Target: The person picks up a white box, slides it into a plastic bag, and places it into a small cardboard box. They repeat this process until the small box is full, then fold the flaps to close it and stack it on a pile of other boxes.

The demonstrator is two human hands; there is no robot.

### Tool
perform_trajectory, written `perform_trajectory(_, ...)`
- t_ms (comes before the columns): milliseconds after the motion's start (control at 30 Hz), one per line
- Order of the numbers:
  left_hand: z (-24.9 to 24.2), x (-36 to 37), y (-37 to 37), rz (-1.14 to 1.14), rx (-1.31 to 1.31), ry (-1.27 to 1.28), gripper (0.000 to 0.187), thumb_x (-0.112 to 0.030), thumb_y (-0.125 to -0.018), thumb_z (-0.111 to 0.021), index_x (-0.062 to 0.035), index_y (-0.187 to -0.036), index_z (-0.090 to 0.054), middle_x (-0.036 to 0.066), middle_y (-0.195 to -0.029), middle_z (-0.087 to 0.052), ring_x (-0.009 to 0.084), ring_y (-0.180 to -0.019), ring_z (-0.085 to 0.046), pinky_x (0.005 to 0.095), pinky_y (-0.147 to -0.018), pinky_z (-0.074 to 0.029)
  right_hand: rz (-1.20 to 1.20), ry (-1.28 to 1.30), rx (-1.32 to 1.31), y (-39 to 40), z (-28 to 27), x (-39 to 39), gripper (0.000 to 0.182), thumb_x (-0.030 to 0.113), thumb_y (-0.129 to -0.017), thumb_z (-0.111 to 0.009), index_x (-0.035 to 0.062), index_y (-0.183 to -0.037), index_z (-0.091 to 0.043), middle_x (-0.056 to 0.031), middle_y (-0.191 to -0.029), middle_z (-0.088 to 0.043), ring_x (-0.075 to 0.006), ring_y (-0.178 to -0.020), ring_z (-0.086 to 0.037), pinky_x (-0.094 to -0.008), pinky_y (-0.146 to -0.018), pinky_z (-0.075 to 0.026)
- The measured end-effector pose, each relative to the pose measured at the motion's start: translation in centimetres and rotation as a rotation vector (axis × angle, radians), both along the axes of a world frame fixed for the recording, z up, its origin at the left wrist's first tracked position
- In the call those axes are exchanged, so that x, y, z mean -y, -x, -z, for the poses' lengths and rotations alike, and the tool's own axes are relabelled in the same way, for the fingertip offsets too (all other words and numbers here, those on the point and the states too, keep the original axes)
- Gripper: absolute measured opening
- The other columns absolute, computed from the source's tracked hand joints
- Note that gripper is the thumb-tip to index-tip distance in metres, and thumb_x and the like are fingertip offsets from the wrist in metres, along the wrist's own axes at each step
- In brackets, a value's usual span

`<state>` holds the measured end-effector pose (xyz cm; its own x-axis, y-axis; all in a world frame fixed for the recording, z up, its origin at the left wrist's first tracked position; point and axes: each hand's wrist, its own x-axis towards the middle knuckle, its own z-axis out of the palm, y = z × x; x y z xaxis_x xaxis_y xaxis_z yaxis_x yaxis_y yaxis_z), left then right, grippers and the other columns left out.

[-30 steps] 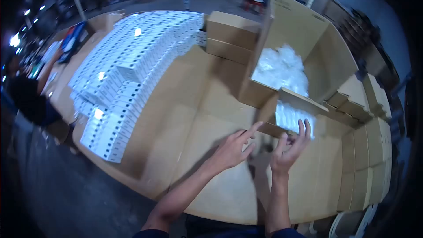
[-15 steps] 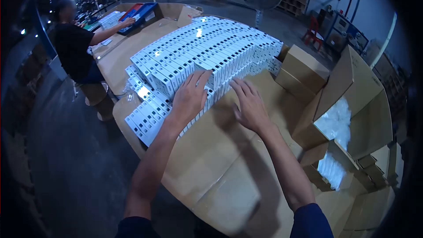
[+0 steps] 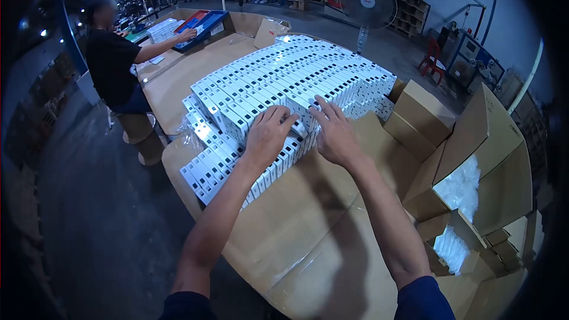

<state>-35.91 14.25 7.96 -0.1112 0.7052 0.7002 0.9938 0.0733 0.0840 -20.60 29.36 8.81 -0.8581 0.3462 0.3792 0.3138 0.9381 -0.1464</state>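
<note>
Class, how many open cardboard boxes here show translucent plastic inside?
2: the large box at right, and the smaller box just below it in view. Others may be hidden.

We are losing fingertips, fine print and outer edges.
Our left hand (image 3: 268,137) is covering part of the white boxes (image 3: 308,74), and we are finding its grip impossible to judge; fingers of our right hand (image 3: 339,136) are likewise concealing their contact. Lettering on the boxes is staying too small for reading. A co-worker's hand (image 3: 188,34) is hovering or resting at the blue tray (image 3: 207,31); we are not discerning which. Crumpled plastic (image 3: 459,188) is hiding the open carton's (image 3: 505,163) bottom, while the lower edge is cutting off our sleeves (image 3: 424,299).
</note>
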Motion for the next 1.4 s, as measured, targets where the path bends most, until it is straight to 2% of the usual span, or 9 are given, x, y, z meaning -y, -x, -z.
perform_trajectory(100,-0.4,0.6,-0.7,0.001,0.011,-0.020,0.037,-0.001,-0.076,-0.079,-0.0102,-0.112,-0.073,0.008,-0.115,-0.064,0.0290,-0.112,-0.063,0.0447,-0.093,-0.051,-0.004,0.084,-0.122,-1.2,-0.5,0.3,0.076,0.007,-0.086,-0.063,0.0135,-0.158,-0.038,-0.0173,-0.164,-0.036,-0.0425,-0.148,-0.037,-0.0550,-0.117,-0.038)
perform_trajectory(200,-2.0,2.5,-4.0,0.044,0.032,-0.101,0.036,0.001,-0.074,-0.079,-0.0078,-0.109,-0.071,0.010,-0.115,-0.062,0.0319,-0.113,-0.061,0.0451,-0.095,-0.051,0.029,0.270,-0.254,-5.3,-1.2,1.5,0.076,0.015,-0.095,-0.062,0.0172,-0.164,-0.029,-0.0222,-0.153,-0.048,-0.0373,-0.135,-0.054,-0.0478,-0.107,-0.049)
perform_trajectory(300,-3.0,3.2,-8.3,0.217,0.082,-0.145,0.041,0.009,-0.072,-0.077,-0.0046,-0.111,-0.071,0.013,-0.116,-0.061,0.0382,-0.120,-0.060,0.0492,-0.100,-0.052,-0.010,1.232,-0.121,-12.6,-5.8,4.7,0.072,0.028,-0.104,-0.060,0.0195,-0.166,-0.024,-0.0198,-0.139,-0.058,-0.0257,-0.115,-0.064,-0.0381,-0.091,-0.057)
perform_trajectory(433,-4.9,3.0,-15.9,0.479,0.034,-0.166,0.042,0.010,-0.073,-0.075,-0.0038,-0.112,-0.072,0.013,-0.116,-0.061,0.0396,-0.120,-0.060,0.0491,-0.096,-0.056,-0.224,1.630,-0.531,-21.0,-5.1,7.1,0.059,0.030,-0.110,-0.054,0.0172,-0.164,-0.032,-0.0095,-0.128,-0.062,-0.0166,-0.104,-0.064,-0.0314,-0.082,-0.058)
perform_trajectory(733,-9.1,-5.5,-30.3,0.912,0.356,0.059,0.040,0.016,-0.080,-0.063,-0.0031,-0.115,-0.067,0.015,-0.117,-0.062,0.0352,-0.106,-0.066,0.0428,-0.085,-0.056,0.256,1.078,-0.709,-38.9,-7.3,4.8,0.021,0.005,-0.104,-0.055,0.0034,-0.113,-0.073,0.0003,-0.099,-0.068,-0.0044,-0.083,-0.054,-0.0228,-0.069,-0.046)
perform_trajectory(1000,-5.1,-25.6,-39.5,0.858,0.018,0.570,0.027,-0.003,-0.086,-0.071,0.0004,-0.113,-0.068,0.022,-0.105,-0.071,0.0397,-0.097,-0.069,0.0474,-0.083,-0.054,0.647,0.496,-0.631,-48.0,-7.7,-2.9,0.023,0.007,-0.100,-0.056,0.0073,-0.114,-0.074,-0.0098,-0.096,-0.065,-0.0174,-0.086,-0.061,-0.0335,-0.080,-0.050)
perform_trajectory(1133,-1.2,-29.5,-42.7,0.864,-0.005,0.395,0.014,-0.007,-0.084,-0.075,0.0022,-0.094,-0.073,0.025,-0.091,-0.072,0.0408,-0.091,-0.071,0.0477,-0.081,-0.056,0.690,0.479,-0.604,-49.1,-7.1,-4.8,0.023,0.009,-0.096,-0.061,0.0092,-0.114,-0.074,-0.0123,-0.098,-0.064,-0.0214,-0.088,-0.063,-0.0353,-0.082,-0.051)
perform_trajectory(1267,0.4,-32.2,-43.0,0.847,0.052,0.605,0.015,-0.009,-0.084,-0.077,0.0040,-0.091,-0.073,0.026,-0.086,-0.071,0.0424,-0.085,-0.070,0.0465,-0.079,-0.056,0.685,0.364,-0.585,-49.0,-6.4,-6.0,0.025,0.010,-0.092,-0.064,0.0110,-0.115,-0.074,-0.0153,-0.101,-0.065,-0.0284,-0.093,-0.065,-0.0398,-0.088,-0.052)
perform_trajectory(1400,-3.9,-29.3,-42.4,0.928,0.196,0.310,0.012,-0.006,-0.089,-0.071,0.0052,-0.094,-0.070,0.023,-0.091,-0.072,0.0396,-0.087,-0.071,0.0455,-0.078,-0.056,0.716,0.313,-0.511,-48.7,-6.3,-7.0,0.032,0.021,-0.087,-0.076,0.0069,-0.116,-0.074,-0.0202,-0.115,-0.068,-0.0344,-0.112,-0.065,-0.0439,-0.101,-0.050)
